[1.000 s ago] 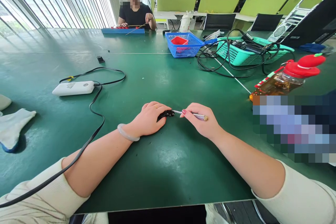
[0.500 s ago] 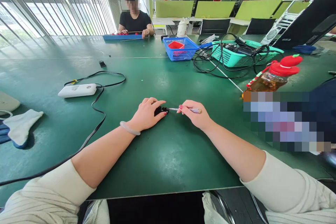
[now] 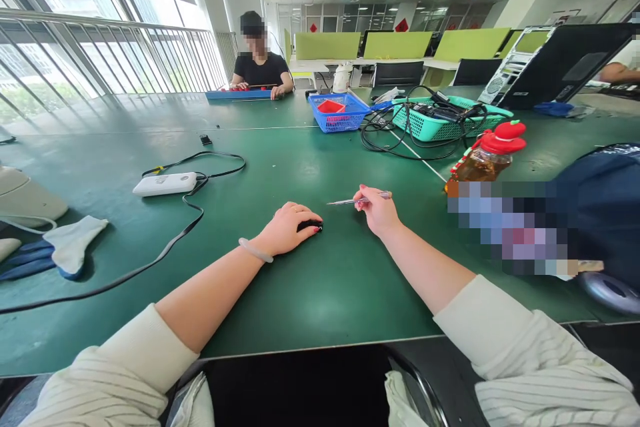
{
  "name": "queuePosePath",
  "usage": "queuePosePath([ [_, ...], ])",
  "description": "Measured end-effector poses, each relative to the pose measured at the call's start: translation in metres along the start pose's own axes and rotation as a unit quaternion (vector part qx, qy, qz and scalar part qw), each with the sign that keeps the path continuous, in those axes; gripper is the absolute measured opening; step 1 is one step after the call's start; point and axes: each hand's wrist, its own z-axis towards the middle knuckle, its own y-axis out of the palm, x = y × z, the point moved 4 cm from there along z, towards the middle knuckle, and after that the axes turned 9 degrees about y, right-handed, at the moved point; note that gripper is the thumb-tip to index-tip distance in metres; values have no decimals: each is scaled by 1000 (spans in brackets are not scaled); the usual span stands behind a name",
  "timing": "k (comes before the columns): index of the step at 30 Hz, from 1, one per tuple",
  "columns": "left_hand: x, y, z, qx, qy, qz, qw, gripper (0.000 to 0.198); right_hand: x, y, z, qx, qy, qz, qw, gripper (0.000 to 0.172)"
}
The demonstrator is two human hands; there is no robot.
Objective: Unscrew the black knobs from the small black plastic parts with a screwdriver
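My left hand (image 3: 286, 229) rests on the green tabletop (image 3: 320, 300), its fingers closed round a small black object (image 3: 313, 223). Most of that object is hidden under the palm and fingers; a shiny bit shows at its right end. In my right hand (image 3: 379, 215) is a slim screwdriver (image 3: 343, 202) with a thin metal shaft and a pale handle, pinched between thumb and fingers. Its tip points left and stands apart from the black object, a little above and to the right of it.
A white power strip (image 3: 166, 184) with a black cable lies to the left, near a glove (image 3: 79, 243). Blue (image 3: 339, 121) and teal (image 3: 429, 128) baskets with tangled cables stand farther back. At right is a red-capped bottle (image 3: 483, 161). A person (image 3: 261, 70) sits across the table.
The screwdriver tip has come away from the black object, as my right hand moved up and right. My left fingers have closed further over the object. The camera view has tilted up.
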Motion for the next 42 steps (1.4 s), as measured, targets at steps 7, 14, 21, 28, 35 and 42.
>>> queuePosePath([
  [7,6,-18,-57,-4,-7,-13,1000,34,1,2,-3,-12,15,-3,1000,32],
  [14,-57,-77,-167,43,-165,100,980,52,1,3,-7,-25,28,-22,999,31],
  [21,-122,-125,-242,88,-270,169,944,64,-1,5,-10,-38,28,-42,998,32],
  [28,-127,-115,-230,70,-301,177,934,58,1,4,-10,-45,29,-64,996,33],
  [35,-102,-141,-227,161,-389,165,892,50,1,5,-11,-59,30,-82,994,34],
  [42,-101,-155,-242,147,-412,205,875,49,2,6,-11,-64,31,-88,994,33],
])
